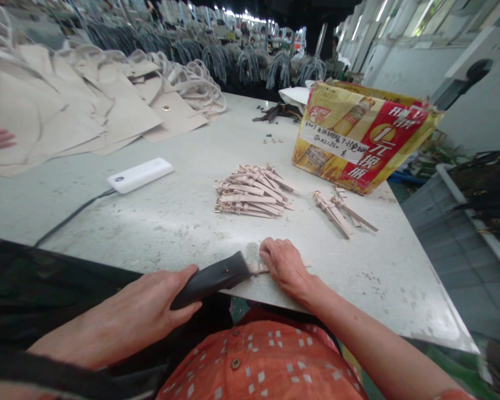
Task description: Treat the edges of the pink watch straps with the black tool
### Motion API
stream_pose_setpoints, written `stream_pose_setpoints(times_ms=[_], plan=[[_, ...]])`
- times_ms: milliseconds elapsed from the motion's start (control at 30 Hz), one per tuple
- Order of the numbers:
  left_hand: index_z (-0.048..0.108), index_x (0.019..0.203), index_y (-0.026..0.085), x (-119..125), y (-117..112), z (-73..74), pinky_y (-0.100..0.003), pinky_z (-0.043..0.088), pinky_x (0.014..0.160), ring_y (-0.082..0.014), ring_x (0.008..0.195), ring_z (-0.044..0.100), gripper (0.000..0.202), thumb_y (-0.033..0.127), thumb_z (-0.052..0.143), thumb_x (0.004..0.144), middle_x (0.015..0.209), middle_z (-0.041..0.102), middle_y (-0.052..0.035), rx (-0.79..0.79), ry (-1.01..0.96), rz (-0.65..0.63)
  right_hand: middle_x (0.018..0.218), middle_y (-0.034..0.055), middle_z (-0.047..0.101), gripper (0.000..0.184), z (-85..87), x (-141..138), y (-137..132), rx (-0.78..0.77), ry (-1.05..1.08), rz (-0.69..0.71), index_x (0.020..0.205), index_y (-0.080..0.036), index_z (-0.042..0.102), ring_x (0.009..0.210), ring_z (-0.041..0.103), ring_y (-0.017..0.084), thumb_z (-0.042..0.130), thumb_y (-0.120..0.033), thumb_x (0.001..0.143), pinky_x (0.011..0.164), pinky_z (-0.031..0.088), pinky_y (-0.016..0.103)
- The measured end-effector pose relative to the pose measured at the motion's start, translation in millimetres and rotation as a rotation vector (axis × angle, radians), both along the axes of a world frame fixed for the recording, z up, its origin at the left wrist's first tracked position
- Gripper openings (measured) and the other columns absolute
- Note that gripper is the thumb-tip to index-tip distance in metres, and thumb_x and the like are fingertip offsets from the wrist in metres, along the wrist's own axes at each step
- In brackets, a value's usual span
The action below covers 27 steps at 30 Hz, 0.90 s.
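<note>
Gripping a black tool (219, 276), the left hand (154, 303) meets the strap (259, 268) the right hand (286, 268) holds, likely to keep it still.

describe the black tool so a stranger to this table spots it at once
Find the yellow-and-red box on the pale table, then come to the near edge. The black tool is gripped in the left hand, one end by the strap at the right hand. Unlike the white device lying on the table, it is dark and held.
</note>
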<state>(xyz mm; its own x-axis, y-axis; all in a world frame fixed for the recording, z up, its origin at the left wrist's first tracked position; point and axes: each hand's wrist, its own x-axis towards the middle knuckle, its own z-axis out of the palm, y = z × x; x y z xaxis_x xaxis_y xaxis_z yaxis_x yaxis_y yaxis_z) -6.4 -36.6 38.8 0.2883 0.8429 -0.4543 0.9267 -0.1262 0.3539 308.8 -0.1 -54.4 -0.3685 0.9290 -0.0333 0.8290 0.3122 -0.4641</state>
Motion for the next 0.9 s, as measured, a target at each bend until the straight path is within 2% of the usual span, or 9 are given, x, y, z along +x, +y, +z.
stream_pose_setpoints(times_ms=[167,367,500,600,767,900], plan=[[0.087,0.121,0.030,7,6,-8.4,-0.048,0.067,0.097,-0.0420,0.111,0.094,0.048,0.064,0.062,0.097,0.118,0.100,-0.0144,0.028,-0.028,-0.018,0.110,0.0063,0.088,0.018,-6.8,2,1,-0.023,0.115,-0.016,0.115,-0.026,0.078,0.104,0.079,0.027,0.075,-0.010,0.122,0.097,0.048,0.036],[0.083,0.110,0.031,15,11,-14.2,-0.043,0.062,0.087,-0.0352,0.092,0.091,0.036,0.059,0.063,0.098,0.103,0.097,-0.0093,0.032,-0.041,0.005,0.106,0.0037,0.084,0.018,-9.2,14,-1,-0.042,0.255,0.004,0.114,-0.026,0.080,0.104,0.074,0.027,0.073,-0.010,0.119,0.101,0.051,0.037],[0.085,0.113,0.030,9,9,-9.2,-0.044,0.064,0.091,-0.0380,0.102,0.094,0.041,0.062,0.065,0.096,0.110,0.099,-0.0109,0.003,-0.041,0.020,0.108,0.0044,0.084,0.017,-12.5,29,-8,-0.034,0.354,0.075,0.117,-0.025,0.085,0.105,0.073,0.027,0.084,-0.011,0.109,0.103,0.053,0.040],[0.083,0.114,0.029,8,6,-2.5,-0.045,0.065,0.093,-0.0399,0.108,0.095,0.041,0.060,0.064,0.095,0.113,0.100,-0.0128,-0.013,-0.015,0.018,0.107,0.0060,0.085,0.015,-19.1,35,-12,-0.008,0.397,0.096,0.111,-0.024,0.088,0.105,0.074,0.028,0.085,-0.010,0.107,0.105,0.055,0.042],[0.076,0.111,0.031,12,-4,3.6,-0.045,0.060,0.084,-0.0405,0.098,0.095,0.036,0.059,0.056,0.100,0.106,0.098,-0.0125,-0.004,0.116,-0.011,0.101,0.0055,0.085,0.020,-28.7,29,-12,0.032,0.427,0.046,0.111,-0.025,0.091,0.101,0.075,0.028,0.084,-0.008,0.104,0.103,0.056,0.042],[0.073,0.113,0.033,25,-15,7.9,-0.045,0.059,0.080,-0.0421,0.098,0.096,0.034,0.057,0.050,0.106,0.101,0.096,-0.0115,-0.001,0.161,-0.070,0.100,0.0045,0.084,0.022,-27.6,25,-13,0.037,0.441,0.010,0.112,-0.024,0.090,0.099,0.073,0.028,0.082,-0.007,0.102,0.102,0.056,0.041]])
